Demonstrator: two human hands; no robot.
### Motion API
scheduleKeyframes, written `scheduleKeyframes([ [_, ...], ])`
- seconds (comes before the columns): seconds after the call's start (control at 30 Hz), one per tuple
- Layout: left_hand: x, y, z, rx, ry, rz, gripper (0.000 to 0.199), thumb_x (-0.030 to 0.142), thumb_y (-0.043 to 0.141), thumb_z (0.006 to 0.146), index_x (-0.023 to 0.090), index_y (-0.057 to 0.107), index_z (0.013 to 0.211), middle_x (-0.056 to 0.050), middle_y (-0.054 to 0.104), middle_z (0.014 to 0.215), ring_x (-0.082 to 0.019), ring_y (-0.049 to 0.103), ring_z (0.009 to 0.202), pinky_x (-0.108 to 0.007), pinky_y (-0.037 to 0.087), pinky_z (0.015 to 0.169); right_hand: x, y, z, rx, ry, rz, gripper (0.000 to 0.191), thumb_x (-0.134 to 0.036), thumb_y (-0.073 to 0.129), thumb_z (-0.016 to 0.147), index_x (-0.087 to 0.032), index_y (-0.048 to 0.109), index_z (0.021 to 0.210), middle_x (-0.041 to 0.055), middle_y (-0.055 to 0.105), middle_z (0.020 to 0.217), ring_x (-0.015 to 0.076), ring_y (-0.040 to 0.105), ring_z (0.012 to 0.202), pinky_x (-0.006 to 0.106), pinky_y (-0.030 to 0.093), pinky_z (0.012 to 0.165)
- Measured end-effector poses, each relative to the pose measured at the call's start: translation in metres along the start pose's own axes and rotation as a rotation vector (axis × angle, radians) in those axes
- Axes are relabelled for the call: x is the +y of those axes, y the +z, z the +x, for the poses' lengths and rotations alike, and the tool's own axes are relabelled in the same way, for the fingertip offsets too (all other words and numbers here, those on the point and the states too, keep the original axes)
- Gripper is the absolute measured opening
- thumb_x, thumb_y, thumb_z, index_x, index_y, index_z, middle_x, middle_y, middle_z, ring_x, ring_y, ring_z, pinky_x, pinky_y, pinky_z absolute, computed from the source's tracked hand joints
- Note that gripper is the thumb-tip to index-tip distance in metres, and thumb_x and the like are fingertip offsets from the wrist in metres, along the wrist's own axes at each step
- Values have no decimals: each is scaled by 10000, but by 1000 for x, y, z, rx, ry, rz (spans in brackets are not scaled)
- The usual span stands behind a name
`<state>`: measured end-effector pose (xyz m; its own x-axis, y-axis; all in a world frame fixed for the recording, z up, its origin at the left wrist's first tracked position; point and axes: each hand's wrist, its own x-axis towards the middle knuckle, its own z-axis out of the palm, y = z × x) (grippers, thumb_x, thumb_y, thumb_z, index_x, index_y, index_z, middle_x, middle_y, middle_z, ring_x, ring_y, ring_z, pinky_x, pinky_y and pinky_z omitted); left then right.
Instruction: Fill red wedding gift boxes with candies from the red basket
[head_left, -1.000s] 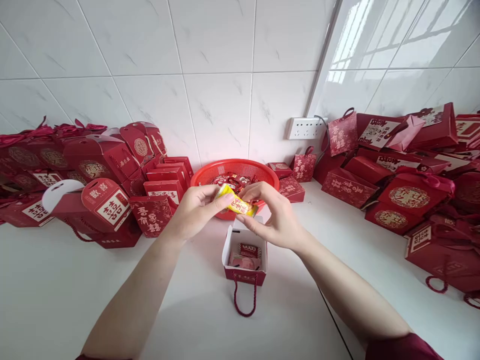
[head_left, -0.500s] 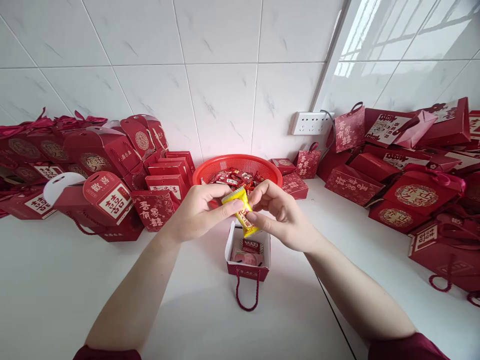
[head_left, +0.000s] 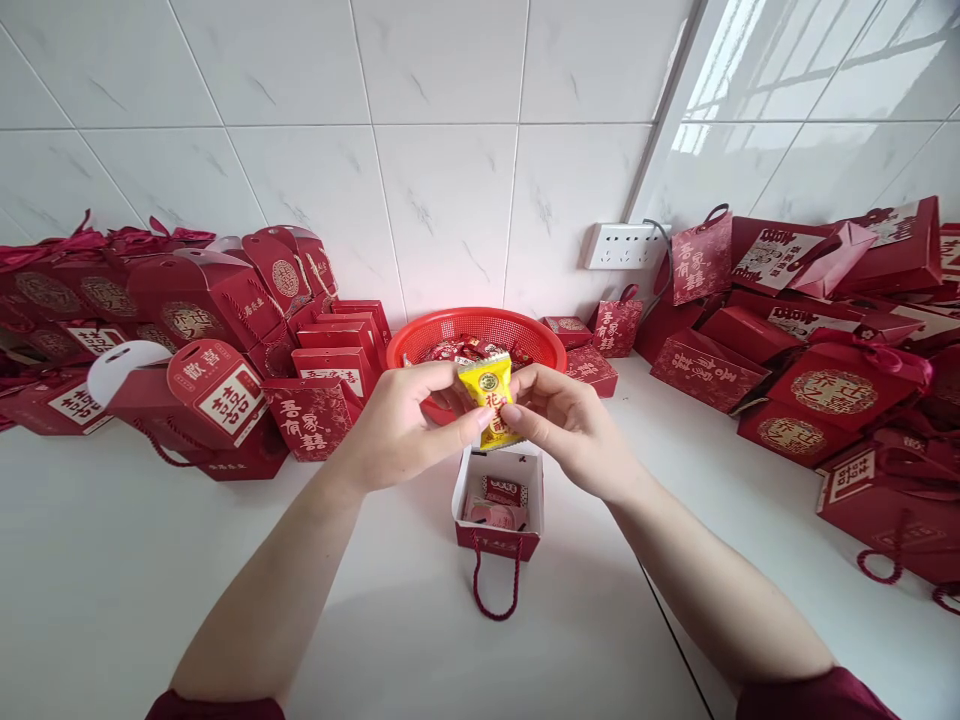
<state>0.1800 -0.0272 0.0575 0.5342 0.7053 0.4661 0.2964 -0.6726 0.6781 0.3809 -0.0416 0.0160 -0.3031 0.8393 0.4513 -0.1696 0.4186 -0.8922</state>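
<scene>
Between both hands is a yellow wrapped candy [head_left: 493,388] with red printing, its label facing me. My left hand [head_left: 420,425] pinches its left side with thumb and fingers. My right hand [head_left: 564,425] grips the right edge the same way. Just below the candy stands a small open red gift box [head_left: 497,541] with a white inside and a rope handle [head_left: 495,614] hanging toward me. In the box lie a dark red wrapped sweet [head_left: 505,490] and a pinkish packet [head_left: 493,515]. Behind the hands is a red plastic basket [head_left: 480,320] of wrapped sweets, partly hidden.
Red gift boxes crowd the left side [head_left: 187,310] of the white table [head_left: 405,620], and more are heaped on the right [head_left: 832,390]. A white power strip [head_left: 622,247] is on the tiled wall at the back. A dark seam [head_left: 675,635] runs along the table.
The yellow candy has been turned more upright, its label now facing me, and raised slightly. Both hands keep hold of it, my right fingers having shifted to its edge. The box stays put.
</scene>
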Motion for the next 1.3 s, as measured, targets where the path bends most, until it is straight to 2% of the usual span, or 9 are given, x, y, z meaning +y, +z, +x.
scheduleKeyframes([
  [0.43,1,2,2,-34,102,-27,110,239,626,905,151,671,954,-10,663,878,-128,608,808,-243,480,729,-2,0,-3,-11,-56,-53,183,-326,711,902,-177,604,908,21,640,865,125,595,768,254,498,695],
  [0.63,2,4,1,-32,71,-15,126,267,625,907,154,666,943,-24,666,877,-144,614,817,-252,486,728,-4,-3,-5,-22,-67,-114,197,-351,706,903,-181,607,923,30,649,881,144,607,788,274,512,713],
  [0.73,4,2,0,-53,-9,-19,174,323,645,901,167,684,967,-36,702,920,-168,646,864,-262,512,767,-8,-9,-4,-77,-20,-145,200,-371,673,927,-182,608,939,34,655,891,152,624,791,295,525,731],
  [0.87,4,-7,-1,-209,-147,10,262,432,684,866,208,720,997,-39,734,995,-197,672,950,-283,530,832,-21,-20,-5,-97,-59,-324,177,-351,690,916,-187,627,937,37,669,907,164,629,809,307,529,752],
  [0.97,-1,-10,-1,-262,-229,214,309,517,652,861,214,712,867,-17,721,852,-171,646,771,-259,484,656,-32,-28,-8,-67,-106,-416,153,-324,716,898,-203,638,949,34,674,933,171,635,830,311,542,764],
  [1.03,-8,-5,0,-249,-302,396,410,587,607,857,205,657,717,-4,648,674,-152,563,593,-258,365,513,-37,-31,-10,-75,-112,-463,133,-308,706,905,-213,640,971,37,682,957,180,646,843,322,552,777],
  [1.1,-15,2,0,-278,-363,530,515,623,564,855,196,557,569,2,527,535,-135,457,476,-274,253,464,-40,-32,-12,-101,-136,-541,106,-287,688,917,-218,644,984,39,690,965,186,652,845,328,552,781],
  [1.17,-20,10,1,-356,-397,576,525,572,566,853,191,490,501,1,463,492,-126,404,435,-283,216,468,-42,-32,-13,-132,-181,-624,79,-264,666,928,-219,646,990,39,698,962,186,653,840,325,548,772],
  [1.3,-21,12,-1,-447,-403,493,329,411,591,822,205,581,565,-3,522,531,-148,480,491,-278,252,506,-42,-28,-14,-201,-225,-717,76,-244,617,952,-229,640,1023,37,711,980,185,661,844,320,546,773],
])
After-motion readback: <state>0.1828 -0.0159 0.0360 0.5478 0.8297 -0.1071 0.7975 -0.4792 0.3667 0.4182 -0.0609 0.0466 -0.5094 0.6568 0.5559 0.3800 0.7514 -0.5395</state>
